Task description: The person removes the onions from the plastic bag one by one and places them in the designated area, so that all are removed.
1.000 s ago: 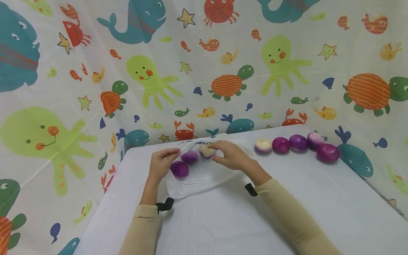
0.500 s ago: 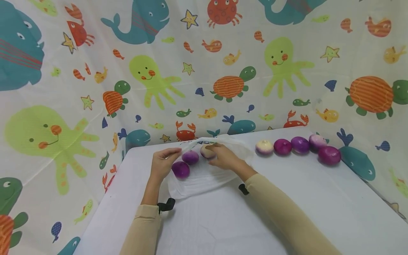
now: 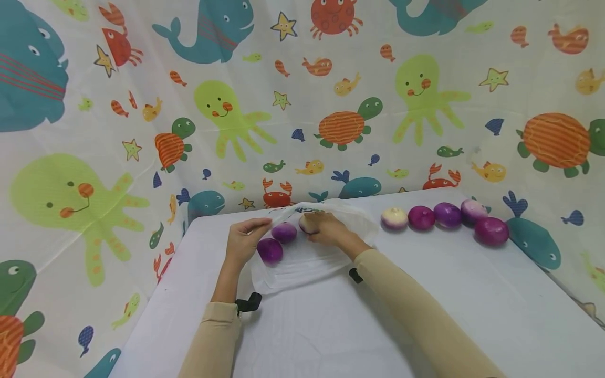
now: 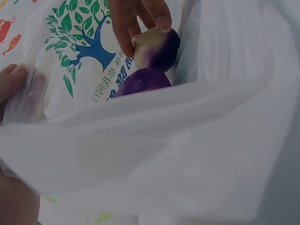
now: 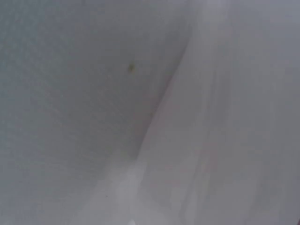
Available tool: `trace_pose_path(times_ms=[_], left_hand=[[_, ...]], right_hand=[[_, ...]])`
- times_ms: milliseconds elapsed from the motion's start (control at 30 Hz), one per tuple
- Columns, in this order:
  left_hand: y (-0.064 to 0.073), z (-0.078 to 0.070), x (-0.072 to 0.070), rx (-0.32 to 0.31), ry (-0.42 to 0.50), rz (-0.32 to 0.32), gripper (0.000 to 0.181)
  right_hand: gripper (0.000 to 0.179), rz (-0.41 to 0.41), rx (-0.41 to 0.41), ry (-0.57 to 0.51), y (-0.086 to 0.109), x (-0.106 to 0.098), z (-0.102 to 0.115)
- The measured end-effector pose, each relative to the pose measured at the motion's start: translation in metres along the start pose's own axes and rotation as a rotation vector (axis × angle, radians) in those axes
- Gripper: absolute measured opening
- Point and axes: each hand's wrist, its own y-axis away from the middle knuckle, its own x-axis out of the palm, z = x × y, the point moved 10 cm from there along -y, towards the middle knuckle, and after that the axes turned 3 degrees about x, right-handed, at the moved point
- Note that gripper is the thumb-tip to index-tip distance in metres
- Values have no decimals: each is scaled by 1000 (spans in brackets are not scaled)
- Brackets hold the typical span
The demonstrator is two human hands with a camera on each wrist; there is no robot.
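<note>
A thin white plastic bag lies on the table with its mouth held up. My left hand pinches the bag's rim between thumb and fingers. Inside the bag, my right hand holds a cream-and-purple onion, its fingers over the top. Two purple onions, one behind the other, sit in the bag to the left. In the left wrist view, the held onion is right by a purple onion, below a printed tree. The right wrist view shows only blurred white plastic.
Toward the table's back right stands a row of several onions: a cream-topped one at its left end, a dark purple one at its right. A sea-animal curtain hangs behind and to both sides of the white table.
My right hand has reached deeper into the bag, leftward, and its fingers have closed over the cream-and-purple onion. My left hand keeps its pinch on the bag rim.
</note>
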Motion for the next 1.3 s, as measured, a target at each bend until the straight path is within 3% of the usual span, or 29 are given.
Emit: trace_pose_path(times_ms=[333,533,833,1100,1300], left_hand=[[0,-3,0,-20,-2,-1,17],[2,-1,0,-31,-5,0,17],[1,-1,1,-17,5,4,17],[1,1,2,-27,-3,5,17],[2,1,2,-26,-2,6,17]], right_hand=[[77,9,46,14,4,1,-4],[73,6,16,39,6,1,3],[53,-21,-57,80,2,2,15],[52,-4,-45,100,8,5,17],[64,-10,-85,100,8,7,19]])
